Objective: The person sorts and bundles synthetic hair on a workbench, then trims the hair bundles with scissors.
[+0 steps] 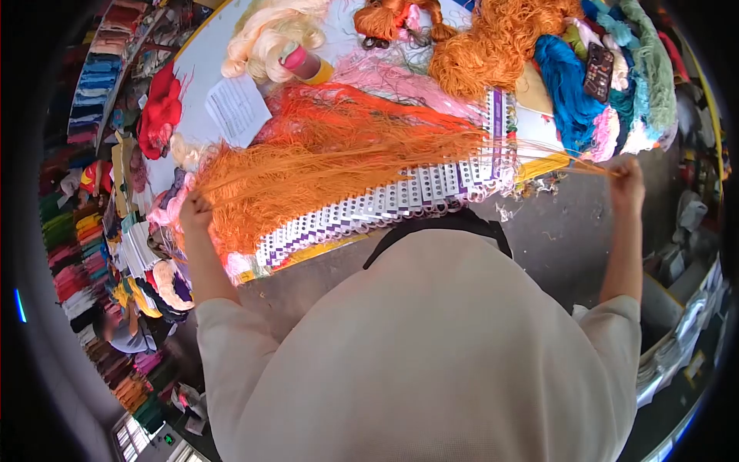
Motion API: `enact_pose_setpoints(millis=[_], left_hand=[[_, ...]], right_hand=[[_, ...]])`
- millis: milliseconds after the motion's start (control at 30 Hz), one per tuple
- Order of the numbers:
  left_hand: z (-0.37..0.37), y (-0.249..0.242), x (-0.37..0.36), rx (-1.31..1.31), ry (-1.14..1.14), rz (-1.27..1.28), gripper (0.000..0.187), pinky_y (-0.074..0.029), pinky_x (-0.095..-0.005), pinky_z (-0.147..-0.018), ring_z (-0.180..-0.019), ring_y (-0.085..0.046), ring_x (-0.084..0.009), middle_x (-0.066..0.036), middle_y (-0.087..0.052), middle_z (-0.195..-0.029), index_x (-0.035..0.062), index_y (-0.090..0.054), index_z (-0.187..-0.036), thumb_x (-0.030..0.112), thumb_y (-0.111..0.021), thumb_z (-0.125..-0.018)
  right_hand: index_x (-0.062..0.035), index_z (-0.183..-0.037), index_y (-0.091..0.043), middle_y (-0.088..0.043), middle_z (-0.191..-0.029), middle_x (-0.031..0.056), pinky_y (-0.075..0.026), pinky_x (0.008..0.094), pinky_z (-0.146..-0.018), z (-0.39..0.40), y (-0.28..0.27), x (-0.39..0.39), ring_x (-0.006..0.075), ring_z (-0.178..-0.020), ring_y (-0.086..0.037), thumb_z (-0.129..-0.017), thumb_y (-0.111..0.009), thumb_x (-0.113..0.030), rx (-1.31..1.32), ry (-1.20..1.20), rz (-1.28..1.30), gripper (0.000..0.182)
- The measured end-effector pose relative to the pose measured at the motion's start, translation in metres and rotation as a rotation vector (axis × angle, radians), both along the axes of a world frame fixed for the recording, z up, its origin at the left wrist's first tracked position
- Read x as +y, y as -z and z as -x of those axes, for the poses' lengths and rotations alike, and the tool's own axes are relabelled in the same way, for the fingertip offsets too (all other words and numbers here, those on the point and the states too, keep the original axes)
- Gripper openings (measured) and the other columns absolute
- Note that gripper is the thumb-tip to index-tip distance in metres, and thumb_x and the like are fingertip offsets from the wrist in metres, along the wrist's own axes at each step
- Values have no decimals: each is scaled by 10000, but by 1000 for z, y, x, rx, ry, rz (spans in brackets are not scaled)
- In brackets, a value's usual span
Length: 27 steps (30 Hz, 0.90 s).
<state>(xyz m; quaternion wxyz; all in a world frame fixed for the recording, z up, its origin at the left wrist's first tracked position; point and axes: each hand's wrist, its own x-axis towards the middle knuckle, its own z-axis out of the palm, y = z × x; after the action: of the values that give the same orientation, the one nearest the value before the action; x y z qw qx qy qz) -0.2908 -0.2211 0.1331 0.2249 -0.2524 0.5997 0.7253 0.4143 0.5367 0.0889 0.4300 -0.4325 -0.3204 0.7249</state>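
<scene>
Head view only, fisheye, looking straight down over the person's chest and beige top.

Left hand: arm is reaching up from the shoulder, forearm near vertical in frame, fist closing around the thick end of an orange thread bundle. Fingers are wrapping it fully, no gap showing.

Right hand: arm is extending up along the right side, elbow nearly straight, wrist bent inward. Fingertips are pinching the thin end of the same bundle, where only a few strands are reaching. The pinch looks tight, but the fingertip detail is too small to resolve further.

Bundle is stretching between both hands, running roughly level across the frame, fanning wide and fluffy near the left hand and tapering to a few taut strands at the right. It's hanging just over the table edge, passing above a purple-and-white shade card that's lying along the near rim.

On the table behind: blue skein and a loose orange yarn pile at far right, cream skein with a pink-capped bottle beside it, printed paper sheet, red yarn clump at left edge.

Shelves of coloured thread are lining the left side, well apart from the hands.
</scene>
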Motion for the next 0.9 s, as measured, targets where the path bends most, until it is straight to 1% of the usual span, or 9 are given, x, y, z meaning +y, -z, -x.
enact_pose_setpoints(millis=[133, 233, 333, 433, 467, 533, 567, 700, 900], left_hand=[[29, -40, -61, 115, -318, 187, 260, -158, -263, -395, -412, -225, -97, 47, -276, -531, 158, -444, -716, 224, -462, -968], [16, -43, -51, 305, -364, 113, 278, -147, -262, -391, -414, -236, -100, 41, -304, -538, 168, -450, -713, 272, -476, -970], [-47, -1, 24, 104, 120, -318, 177, -245, -201, -375, -433, -306, -46, 43, -435, -586, 118, -551, -778, 179, -553, -944], [-173, 59, 163, -285, 483, -472, 186, -285, -122, -402, -551, -407, 11, 34, -602, -822, 57, -632, -1099, 153, -569, -953], [-221, 72, 213, -250, 416, -164, 221, -277, -110, -403, -563, -407, 16, 0, -638, -915, 55, -622, -1119, 182, -582, -942], [-280, 104, 269, -422, 621, -157, 240, -257, -122, -395, -518, -410, 8, -33, -679, -995, 22, -643, -1090, 169, -602, -905], [-306, 102, 301, -408, 731, -24, 181, -269, -162, -385, -509, -452, -13, -44, -689, -921, 32, -691, -978, 174, -618, -892], [-362, 145, 351, -146, 826, 452, 181, -342, -252, -372, -415, -473, -107, -21, -566, -608, 37, -659, -799, 196, -647, -885], [-371, 153, 358, -36, 747, 314, 198, -311, -256, -379, -409, -415, -96, 7, -476, -535, 71, -576, -751, 179, -615, -911]], right_hand=[[-116, -718, -495, -419, -617, -29, -303, 266, -446, -101, -27, 116, 92, -518, -387, -896, -535, -120, -592, 377, -152, 183], [-89, -807, -563, -560, -704, 20, -360, 273, -455, -146, -6, 169, 102, -562, -488, -882, -570, -109, -684, 257, -333, 78], [-56, -1107, -607, -654, -882, 93, -503, 340, -629, -38, 24, 88, 228, -760, -643, -900, -556, -116, -1388, -303, -1511, 222], [-67, -1127, -604, -664, -903, 101, -485, 374, -721, 66, 112, -20, 250, -827, -633, -945, -497, -164, -888, -597, -1174, 233], [-63, -1130, -595, -650, -819, 97, -470, 374, -683, 110, 96, -68, 251, -750, -612, -966, -474, -194, -841, -849, -624, 242], [-69, -1065, -587, -641, -806, 136, -468, 397, -662, 170, 117, -137, 273, -745, -629, -981, -482, -269, -623, -1041, -369, 241], [-99, -1058, -588, -655, -843, 162, -481, 436, -687, 197, 113, -164, 333, -804, -654, -975, -504, -302, -796, -1207, -754, 235], [-141, -1061, -576, -661, -884, 156, -496, 448, -722, 258, 120, -223, 354, -834, -648, -955, -533, -325, -559, -1421, -727, 217], [-139, -1041, -555, -660, -857, 136, -497, 438, -706, 268, 128, -234, 340, -821, -651, -959, -515, -295, -567, -1555, -677, 180]])
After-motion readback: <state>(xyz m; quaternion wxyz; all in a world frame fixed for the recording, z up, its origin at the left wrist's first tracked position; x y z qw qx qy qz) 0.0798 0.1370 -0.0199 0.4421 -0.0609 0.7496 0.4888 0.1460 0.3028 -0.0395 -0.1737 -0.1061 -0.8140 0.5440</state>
